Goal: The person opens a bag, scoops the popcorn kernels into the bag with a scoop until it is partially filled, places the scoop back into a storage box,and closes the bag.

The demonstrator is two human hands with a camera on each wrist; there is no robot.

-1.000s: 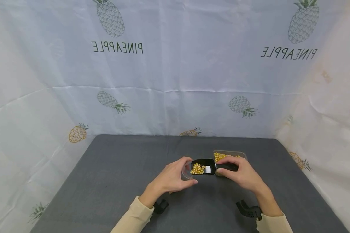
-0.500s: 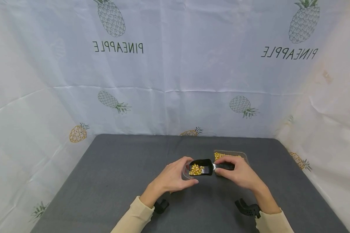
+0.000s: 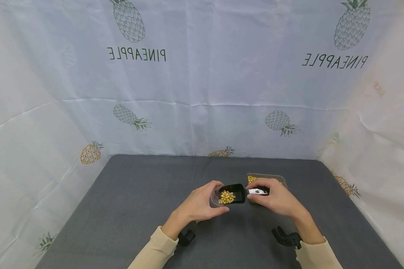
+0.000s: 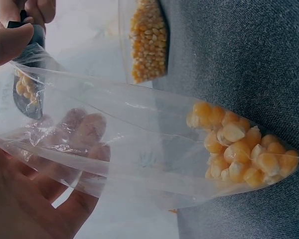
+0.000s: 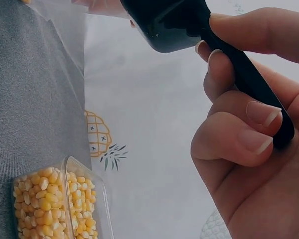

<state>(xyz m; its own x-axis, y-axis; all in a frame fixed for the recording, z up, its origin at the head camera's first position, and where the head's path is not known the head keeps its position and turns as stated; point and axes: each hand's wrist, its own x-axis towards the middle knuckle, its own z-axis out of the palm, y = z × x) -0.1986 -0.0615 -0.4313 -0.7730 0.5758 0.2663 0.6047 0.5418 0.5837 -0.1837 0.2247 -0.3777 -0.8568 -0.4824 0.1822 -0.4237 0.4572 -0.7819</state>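
A clear plastic bag (image 4: 139, 114) hangs in my left hand (image 3: 198, 203), thumb and fingers spread round its mouth. Corn kernels (image 4: 241, 152) fill the bottom corner of the bag. My right hand (image 3: 278, 198) grips the handle of a black scoop (image 3: 239, 193) between thumb and fingers, as the right wrist view shows close up. The scoop's front end is inside the bag's mouth, between the left thumb and fingers. A small heap of corn kernels (image 3: 226, 197) lies at the scoop's front lip.
Behind the right hand, a clear plastic box (image 5: 107, 201) holds many corn kernels (image 5: 45, 204). It stands on the dark grey table (image 3: 148, 179). A white curtain (image 3: 202, 74) with pineapple prints hangs round the table's back and sides.
My right hand has moved slightly left with the scoop, which has tipped a little as its handle turned. The kernels now sit bunched at its front. My left hand keeps its place.
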